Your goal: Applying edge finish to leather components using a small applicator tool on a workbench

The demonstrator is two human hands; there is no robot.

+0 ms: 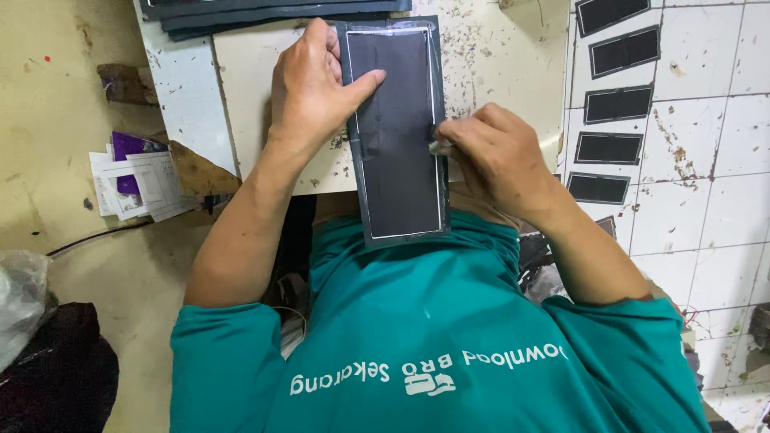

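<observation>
the left hand (309,88) lies flat on the long dark rectangular panel (395,136), palm over its left edge and thumb stretched across the top, pressing it down rather than gripping it. the right hand (497,156) is clenched round a small pale tool (439,147), only its tip showing, so what kind of tool it is cannot be told; the tip meets the panel's right edge about halfway down.

from the left: a plastic bag (20,297) and dark cloth on the floor, then loose papers with a purple sheet (132,172), then the pale speckled work board (265,56). the panel lies lengthwise on it, its near end hanging off the board over the teal shirt (417,337). it has a dark grey border and a thin light line framing a blacker centre. a stack of dark sheets (273,12) sits at the far edge. to the right, several small dark framed pieces (609,148) lie in a column on the white tiled floor (706,200).

the edge work would likely go best with the left hand holding firm near the tool, the tip kept along the light line, and pressure even, since the overhanging end could flex or slip.
</observation>
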